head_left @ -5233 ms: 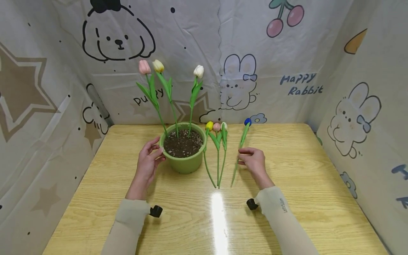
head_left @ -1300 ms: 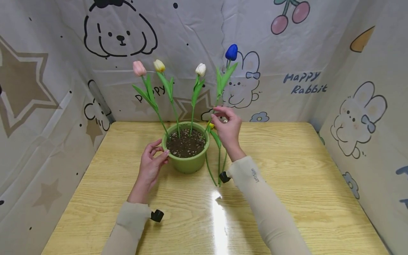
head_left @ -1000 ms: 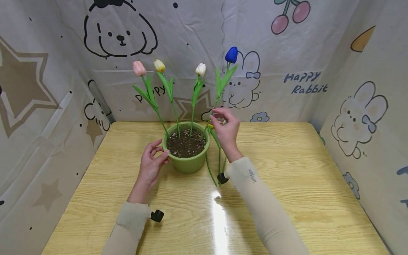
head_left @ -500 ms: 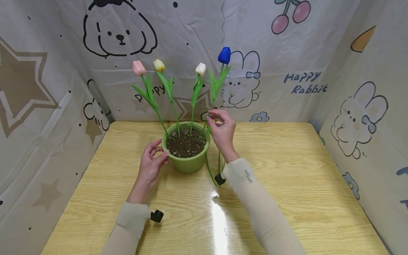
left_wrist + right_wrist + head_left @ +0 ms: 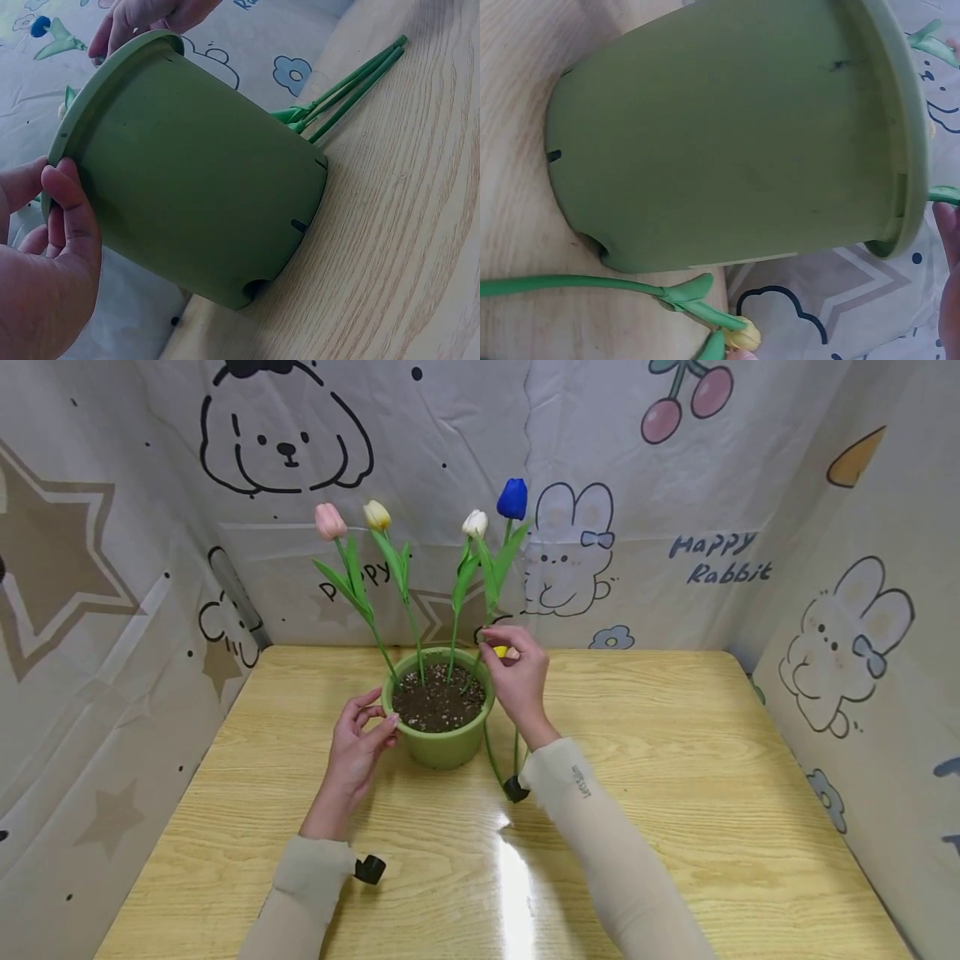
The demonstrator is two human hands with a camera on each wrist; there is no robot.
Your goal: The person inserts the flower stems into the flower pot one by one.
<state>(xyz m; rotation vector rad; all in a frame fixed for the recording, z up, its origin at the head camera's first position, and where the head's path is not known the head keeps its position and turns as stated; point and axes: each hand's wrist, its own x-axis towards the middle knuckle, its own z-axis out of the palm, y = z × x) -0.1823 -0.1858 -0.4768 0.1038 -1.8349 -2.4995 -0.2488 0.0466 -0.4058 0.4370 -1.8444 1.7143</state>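
Note:
The left hand (image 5: 356, 739) grips the rim of a green flower pot (image 5: 441, 750), thumb at the front and fingers on the outer left side. The right hand (image 5: 521, 681) pinches the stem of a blue tulip (image 5: 513, 499) over the pot's right rim. That stem slants down to the soil (image 5: 431, 706); how deep it reaches I cannot tell. A pink tulip (image 5: 330, 521), a pale yellow tulip (image 5: 377, 516) and a white tulip (image 5: 475, 523) stand in the soil. Beside the pot lies a loose yellow tulip (image 5: 742, 334), partly hidden by the right hand in the head view.
More loose green stems (image 5: 360, 82) lie right of the pot on the wooden table (image 5: 675, 827). Their flower heads are mostly covered by the right hand. A printed cloth (image 5: 645, 593) hangs behind the table and along both sides.
The blue tulip lay on the table at first. The right hand has brought it upright over the pot, then shifted it left and slightly down. The left hand stays on the rim.

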